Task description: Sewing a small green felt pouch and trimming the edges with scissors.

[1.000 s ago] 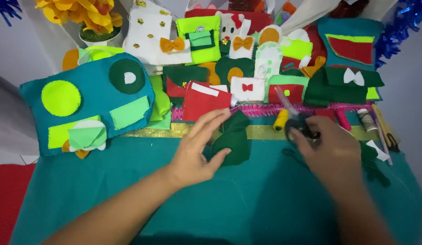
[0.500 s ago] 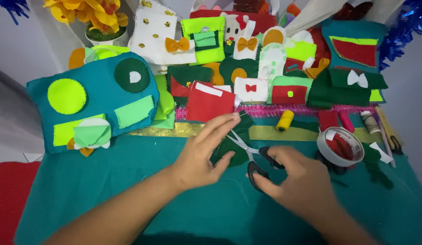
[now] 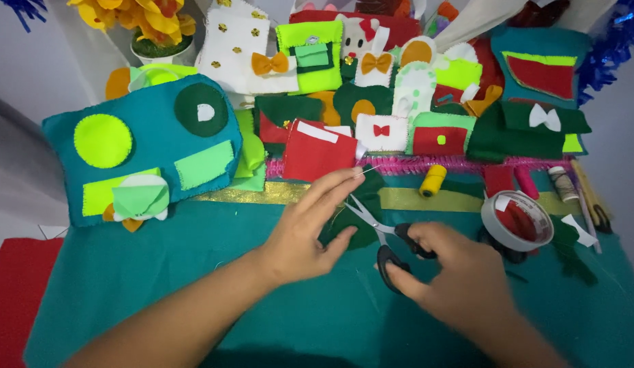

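While a teal felt pouch (image 3: 143, 146) lay at the far left, the left hand (image 3: 304, 228) pinched a thread above the dark green felt piece (image 3: 354, 221) on the teal cloth (image 3: 160, 286). The right hand (image 3: 460, 279) gripped black-handled scissors (image 3: 385, 238), blades open beside that felt, and a tape roll (image 3: 518, 219) sat to the right.

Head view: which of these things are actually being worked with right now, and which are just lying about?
In hand:
- scissors, black handles, held by the right hand
- dark green felt piece, under the left hand
- thread, pinched in the left fingers

Lying about:
- tape roll
- yellow thread spool
- teal felt pouch
- red felt pouch
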